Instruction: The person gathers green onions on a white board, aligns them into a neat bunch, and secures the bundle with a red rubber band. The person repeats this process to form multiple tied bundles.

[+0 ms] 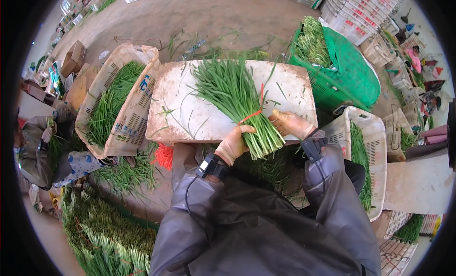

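Observation:
A bundle of garlic chives (231, 91) lies slantwise over the worktop, its dark leaves fanned towards the far edge and its pale cut stalks pointing at me. An orange-red tie (250, 117) circles the stalks, with one loose end standing up. My left hand (233, 143), in a thin glove, grips the bundle below the tie, thumb on top. My right hand (291, 124), also gloved, is beside the stalks on the right with its fingers extended; whether the fingertips touch them is hard to tell. The worn white board (171, 98) under the bundle carries scattered leaf scraps.
Left of the board stands a plastic crate (142, 98) of loose chives. At the right are a green-covered crate (342, 76) and a white crate (377, 176), both holding chives. Red ties (164, 155) hang by my knee. Tied bundles (107, 237) are stacked lower left, near a seated person (39, 148).

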The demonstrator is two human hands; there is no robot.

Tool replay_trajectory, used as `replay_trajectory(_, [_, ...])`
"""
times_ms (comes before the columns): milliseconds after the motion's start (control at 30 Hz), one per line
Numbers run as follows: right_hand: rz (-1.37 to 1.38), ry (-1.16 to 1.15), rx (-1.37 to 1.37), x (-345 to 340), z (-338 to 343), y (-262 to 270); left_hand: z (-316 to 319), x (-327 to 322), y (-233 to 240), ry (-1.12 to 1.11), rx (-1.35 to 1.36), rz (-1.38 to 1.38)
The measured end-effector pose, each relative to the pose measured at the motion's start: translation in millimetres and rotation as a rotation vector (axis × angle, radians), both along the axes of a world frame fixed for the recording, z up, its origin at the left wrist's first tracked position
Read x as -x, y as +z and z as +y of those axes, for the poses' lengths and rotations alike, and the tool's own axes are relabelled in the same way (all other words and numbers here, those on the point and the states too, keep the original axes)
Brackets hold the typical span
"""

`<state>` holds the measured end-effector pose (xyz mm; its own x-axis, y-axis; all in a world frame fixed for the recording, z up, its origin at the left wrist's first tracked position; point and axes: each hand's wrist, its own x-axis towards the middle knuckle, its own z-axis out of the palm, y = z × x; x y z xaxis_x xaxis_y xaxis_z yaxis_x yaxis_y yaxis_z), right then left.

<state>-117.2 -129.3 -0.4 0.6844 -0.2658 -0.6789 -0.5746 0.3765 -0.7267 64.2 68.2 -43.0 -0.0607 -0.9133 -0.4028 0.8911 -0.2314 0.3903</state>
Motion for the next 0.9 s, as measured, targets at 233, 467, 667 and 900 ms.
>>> replay_trajectory(233, [-0.105, -0.038, 0.092, 16.5, 19.7, -21.5, 0.8, 2.2, -7.3, 0.060, -0.021, 0.057])
replay_trajectory(467, [-0.232, -0.121, -0.239, 65.9, 69.4, -15.4, -5.2, 2.2, -4.5, 0.163, 0.022, 0.132])
replay_trajectory(667, [-0.130, -0.188, 0.003, 59.2, 106.9, -28.8, -7.3, 9.9, -3.9, 0.157, 0.054, 0.114])
replay_trajectory(900, [0.170, 0.116, 0.491, 108.6, 101.5, -82.2, -8.0, 10.3, -6.6, 0.228, 0.019, 0.145])
